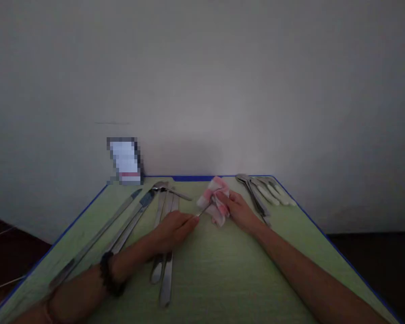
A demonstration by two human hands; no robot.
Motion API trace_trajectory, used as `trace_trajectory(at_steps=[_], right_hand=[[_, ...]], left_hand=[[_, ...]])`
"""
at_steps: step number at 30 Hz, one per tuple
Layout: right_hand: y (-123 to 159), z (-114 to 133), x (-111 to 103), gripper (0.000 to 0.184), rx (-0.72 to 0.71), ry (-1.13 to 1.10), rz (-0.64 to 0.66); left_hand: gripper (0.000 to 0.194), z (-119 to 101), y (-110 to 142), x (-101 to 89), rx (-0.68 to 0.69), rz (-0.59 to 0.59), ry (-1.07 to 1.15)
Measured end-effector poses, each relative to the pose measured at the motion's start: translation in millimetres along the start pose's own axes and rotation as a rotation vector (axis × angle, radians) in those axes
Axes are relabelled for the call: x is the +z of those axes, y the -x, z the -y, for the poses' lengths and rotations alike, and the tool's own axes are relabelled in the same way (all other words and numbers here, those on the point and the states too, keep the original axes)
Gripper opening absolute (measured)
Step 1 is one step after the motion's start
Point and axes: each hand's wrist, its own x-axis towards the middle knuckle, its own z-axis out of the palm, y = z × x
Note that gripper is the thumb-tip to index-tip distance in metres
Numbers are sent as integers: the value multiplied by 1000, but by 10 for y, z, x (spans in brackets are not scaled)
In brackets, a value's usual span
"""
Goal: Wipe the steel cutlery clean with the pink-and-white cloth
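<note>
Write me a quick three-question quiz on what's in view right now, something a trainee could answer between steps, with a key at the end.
1. Short answer: what soft item does the right hand hold?
2. True or false: the left hand grips a thin metal utensil.
3. Fill in the blank: from the person's viewpoint, the white-handled utensils lie on the ____ side of the green table.

Key:
1. A pink-and-white cloth.
2. True.
3. Right.
</note>
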Motion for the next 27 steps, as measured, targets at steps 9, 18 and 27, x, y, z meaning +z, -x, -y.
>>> trace_trajectory(at_steps=[9, 18, 27], right_hand=[[37, 21, 13, 20, -17, 8, -2], [58, 47, 58, 37, -180, 387, -80], [81, 7, 82, 50, -334, 592, -364]], left_hand=[[42, 2, -5, 18, -6, -42, -46], [44, 1, -16, 12, 3, -40, -143], [45, 21, -17, 22, 26, -41, -129]])
